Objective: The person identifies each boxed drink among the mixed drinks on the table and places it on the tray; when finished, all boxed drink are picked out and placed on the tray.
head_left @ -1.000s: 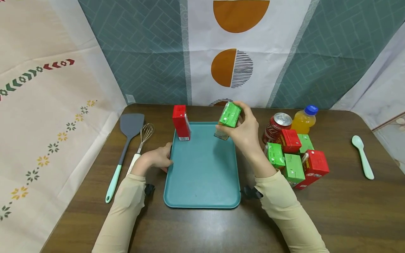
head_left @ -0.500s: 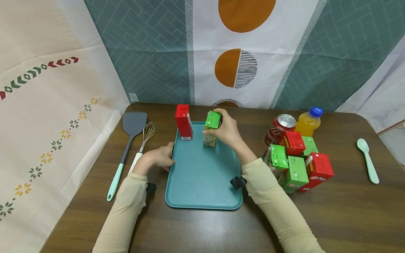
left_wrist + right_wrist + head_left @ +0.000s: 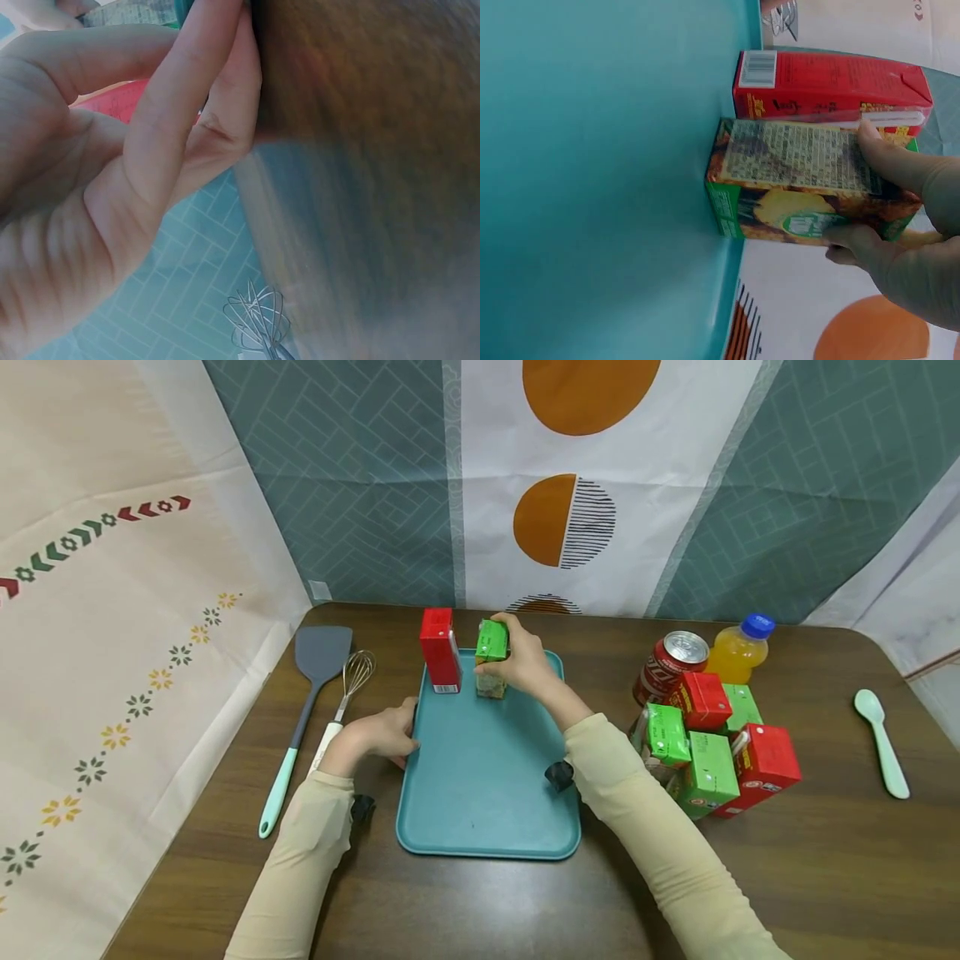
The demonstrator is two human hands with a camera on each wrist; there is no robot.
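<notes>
In the head view, my right hand grips a small green drink carton by its upper part, upright at the far end of a teal tray. The right wrist view shows my thumb and fingers on opposite sides of the carton, its base at the tray surface. Close to its left stands a red drink carton, upright on the tray's far left corner. My left hand holds the tray's left edge; in the left wrist view its fingers reach the rim, and their tips are partly hidden.
A grey spatula and a whisk lie left of the tray. On the right stand a soda can, a bottle of orange drink and several red and green cartons. A mint spoon lies farther right.
My right hand has carried the green carton leftward and down, from above the tray's far right to beside the red carton. The left hand has stayed at the tray's edge.
</notes>
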